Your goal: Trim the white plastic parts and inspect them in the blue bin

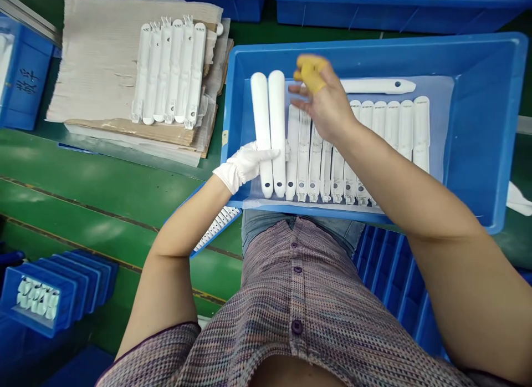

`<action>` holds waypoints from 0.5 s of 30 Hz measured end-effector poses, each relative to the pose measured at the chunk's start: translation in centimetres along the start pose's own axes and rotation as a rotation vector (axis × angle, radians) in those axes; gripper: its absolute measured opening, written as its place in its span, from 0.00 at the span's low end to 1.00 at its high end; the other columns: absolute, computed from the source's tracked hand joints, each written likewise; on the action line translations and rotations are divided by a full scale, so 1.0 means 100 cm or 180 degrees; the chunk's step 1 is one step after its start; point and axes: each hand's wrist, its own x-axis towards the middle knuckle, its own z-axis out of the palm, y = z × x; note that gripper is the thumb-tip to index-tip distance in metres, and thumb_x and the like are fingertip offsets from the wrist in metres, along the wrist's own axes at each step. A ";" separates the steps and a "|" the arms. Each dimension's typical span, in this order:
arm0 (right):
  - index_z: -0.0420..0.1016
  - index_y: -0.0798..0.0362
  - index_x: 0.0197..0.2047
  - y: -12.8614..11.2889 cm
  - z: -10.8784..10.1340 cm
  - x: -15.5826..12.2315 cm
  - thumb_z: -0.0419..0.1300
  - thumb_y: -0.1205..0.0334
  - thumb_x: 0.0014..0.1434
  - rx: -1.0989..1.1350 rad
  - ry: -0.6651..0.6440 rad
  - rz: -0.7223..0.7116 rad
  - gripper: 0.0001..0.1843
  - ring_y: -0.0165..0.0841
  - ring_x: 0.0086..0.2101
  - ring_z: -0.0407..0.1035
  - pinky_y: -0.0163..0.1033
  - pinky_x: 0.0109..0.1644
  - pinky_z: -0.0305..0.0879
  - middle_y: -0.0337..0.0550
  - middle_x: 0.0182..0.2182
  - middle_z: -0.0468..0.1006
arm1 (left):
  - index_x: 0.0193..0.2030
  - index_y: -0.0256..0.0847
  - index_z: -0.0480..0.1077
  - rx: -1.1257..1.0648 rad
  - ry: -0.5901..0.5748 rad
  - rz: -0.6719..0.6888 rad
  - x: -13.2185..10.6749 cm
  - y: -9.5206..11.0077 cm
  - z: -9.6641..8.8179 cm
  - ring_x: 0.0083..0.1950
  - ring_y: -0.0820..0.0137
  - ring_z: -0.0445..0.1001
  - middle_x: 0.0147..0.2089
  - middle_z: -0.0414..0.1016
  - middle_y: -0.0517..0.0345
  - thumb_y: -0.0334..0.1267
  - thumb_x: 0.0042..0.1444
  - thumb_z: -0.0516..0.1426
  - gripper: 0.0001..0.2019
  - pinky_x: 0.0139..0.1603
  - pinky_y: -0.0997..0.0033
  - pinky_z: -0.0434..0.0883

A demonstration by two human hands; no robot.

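Left grip [245, 166], white-gloved, lay with fingers together across the lower half of two white plastic bars [277, 126] inside a blue plastic tote [477, 126], the left forearm [183, 232] angled in from below; whether it clamped them could not be determined. Right grip [324, 98] hung open just right of those bars, above a row of white molded parts [316, 165], fingers spread, yellow finger cots [310, 74] on two fingertips, the right forearm [399, 176] reaching in from the lower right.

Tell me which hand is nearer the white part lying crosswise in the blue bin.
Right: the right hand is over the part's left end; the gloved left hand is farther away, against two white bars.
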 end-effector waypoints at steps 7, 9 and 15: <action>0.72 0.58 0.53 0.026 -0.005 -0.060 0.45 0.46 0.78 0.0470 -0.1008 0.0610 0.25 0.41 0.46 0.78 0.49 0.49 0.80 0.50 0.42 0.77 | 0.48 0.29 0.77 -0.0120 -0.0335 0.0662 -0.004 0.056 0.043 0.53 0.60 0.82 0.43 0.81 0.47 0.24 0.70 0.51 0.12 0.65 0.53 0.77; 0.73 0.58 0.51 0.023 -0.008 -0.065 0.44 0.43 0.77 0.0521 -0.1098 0.0517 0.28 0.41 0.45 0.78 0.48 0.48 0.80 0.49 0.38 0.76 | 0.46 0.31 0.78 -0.0096 -0.0515 0.0861 -0.001 0.065 0.054 0.51 0.62 0.82 0.42 0.80 0.48 0.25 0.72 0.49 0.15 0.64 0.56 0.77; 0.71 0.57 0.50 0.013 -0.019 -0.070 0.54 0.48 0.70 0.0584 -0.0970 0.0338 0.19 0.39 0.44 0.76 0.46 0.49 0.80 0.48 0.40 0.76 | 0.43 0.33 0.78 0.0178 -0.0284 0.1167 0.007 0.066 0.068 0.56 0.58 0.81 0.41 0.78 0.52 0.25 0.70 0.51 0.13 0.62 0.57 0.76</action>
